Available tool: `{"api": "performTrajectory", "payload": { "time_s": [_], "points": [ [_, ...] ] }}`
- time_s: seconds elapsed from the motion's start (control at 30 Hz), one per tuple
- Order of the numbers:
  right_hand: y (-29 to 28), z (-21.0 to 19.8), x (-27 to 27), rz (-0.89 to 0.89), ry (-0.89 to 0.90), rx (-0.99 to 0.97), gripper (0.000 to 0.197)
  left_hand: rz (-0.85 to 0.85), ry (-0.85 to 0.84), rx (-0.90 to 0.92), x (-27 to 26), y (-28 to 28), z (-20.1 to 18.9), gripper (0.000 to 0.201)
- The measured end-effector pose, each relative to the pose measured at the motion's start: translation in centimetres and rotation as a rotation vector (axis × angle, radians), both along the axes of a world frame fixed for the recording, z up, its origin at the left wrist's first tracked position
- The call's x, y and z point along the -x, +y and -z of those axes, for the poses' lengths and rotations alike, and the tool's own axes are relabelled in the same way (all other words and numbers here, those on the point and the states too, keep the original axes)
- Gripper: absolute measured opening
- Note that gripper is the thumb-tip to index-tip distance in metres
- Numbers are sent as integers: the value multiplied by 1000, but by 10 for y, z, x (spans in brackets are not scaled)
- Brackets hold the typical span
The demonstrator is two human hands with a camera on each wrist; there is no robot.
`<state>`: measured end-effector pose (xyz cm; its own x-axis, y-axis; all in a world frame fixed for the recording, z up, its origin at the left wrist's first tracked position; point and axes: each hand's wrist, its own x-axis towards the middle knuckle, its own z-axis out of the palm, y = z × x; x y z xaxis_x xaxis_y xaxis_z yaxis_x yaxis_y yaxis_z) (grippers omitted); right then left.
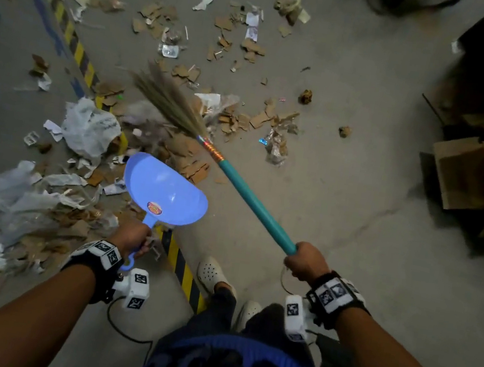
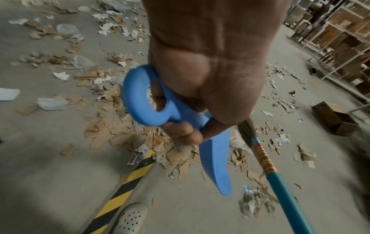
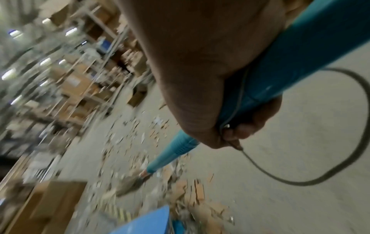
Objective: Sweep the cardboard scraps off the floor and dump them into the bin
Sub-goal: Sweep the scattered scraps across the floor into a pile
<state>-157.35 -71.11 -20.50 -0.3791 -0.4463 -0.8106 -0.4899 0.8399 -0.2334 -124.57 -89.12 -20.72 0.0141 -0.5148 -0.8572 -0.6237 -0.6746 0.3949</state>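
Head view shows both forearms reaching forward from the bottom of the frame, each wrist wrapped in a black band with marker tags. The left hand [image 1: 132, 237], lower centre-left, is curled tight round the handle of a blue dustpan [image 1: 164, 190]; the pan is held off the floor with its open scoop facing up and away from the person, a round sticker near the handle. In the left wrist view the fingers [image 2: 184, 134] wrap under the handle just past its hanging loop, thumb side pressed against it. The right hand [image 1: 306, 262], lower centre-right, is fisted round the end of the teal handle of a broom [image 1: 250, 203], knuckles up; the right wrist view shows the fingers [image 3: 250, 125] closed under the handle with a thin dark cord loop [image 3: 340, 142] hanging from the grip. The handle runs diagonally to the upper left, past a band of orange wrapping, to the straw bristles [image 1: 168, 100], which fan out over the litter at centre-left of the frame. Cardboard scraps [image 1: 192, 169] lie strewn on the grey concrete floor [image 1: 359, 185], thickest beside and beyond the dustpan, mixed with crumpled plastic bags [image 1: 89, 126] and paper. A yellow-and-black hazard stripe [image 1: 181, 265] crosses the floor between the hands, beside white perforated shoes [image 1: 211, 273]. Open cardboard boxes [image 1: 471, 173] stand at the right edge.
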Motion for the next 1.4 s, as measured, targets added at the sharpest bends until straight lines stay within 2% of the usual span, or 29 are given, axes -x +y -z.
{"api": "performTrajectory", "payload": {
  "time_s": [0.07,0.13,0.27,0.4,0.47,0.6,0.67,0.73,0.9,1.03,1.1,1.23,1.33,1.4],
  "points": [
    [10,-9,31,-8,99,24,17,-15,28,12,21,-7,-3,30],
    [22,-18,62,79,146,60,13,-11,54,18,47,-13,-7,27],
    [45,-31,129,491,89,152,9,43,86,60,96,-26,-8,24],
    [28,-43,226,782,37,167,23,29,94,85,141,-41,-4,29],
    [5,-44,286,801,50,121,30,11,79,87,161,-45,-8,31],
    [-45,-36,370,638,41,-2,31,7,35,56,199,-54,-8,29],
    [-71,-32,379,522,24,-42,31,-19,15,23,211,-55,-4,24],
    [-95,-18,366,418,-74,-75,28,-43,9,-3,221,-54,1,21],
    [-129,43,282,162,-433,-255,33,-98,-33,-35,229,-44,9,16],
    [-164,37,225,16,-601,-278,45,-155,-61,-75,227,-39,2,20],
    [-175,23,220,-39,-615,-235,39,-170,-85,-82,225,-41,-5,22],
    [-174,-4,239,-103,-563,-76,12,-185,-104,-67,229,-51,-15,23],
    [-157,-12,263,-58,-464,14,18,-197,-102,-26,237,-62,-17,20],
    [-140,-16,283,-10,-401,55,13,-185,-97,-16,246,-69,-15,20]
  ]
}}
